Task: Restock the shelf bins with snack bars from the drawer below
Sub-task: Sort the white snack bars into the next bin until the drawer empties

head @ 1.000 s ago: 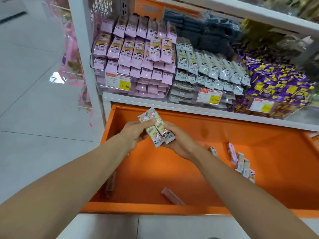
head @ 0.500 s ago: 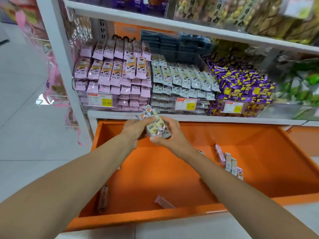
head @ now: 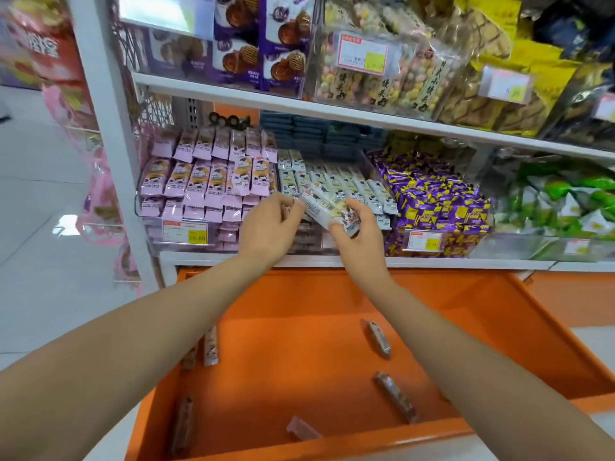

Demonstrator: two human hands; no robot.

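Right hand [head: 357, 241] grips a stack of white snack bars [head: 327, 207] at center frame, and left hand [head: 269, 227] pinches its upper end. Keep the stack squared and lay it flat in the white-bar bin [head: 366, 191] just behind. Loose bars [head: 379, 339] lie in the orange drawer [head: 299, 311] below.

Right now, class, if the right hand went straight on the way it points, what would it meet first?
Probably the stacked white bars just beyond it: the right hand, gripping the held bars, aims at them, though depth is unclear.
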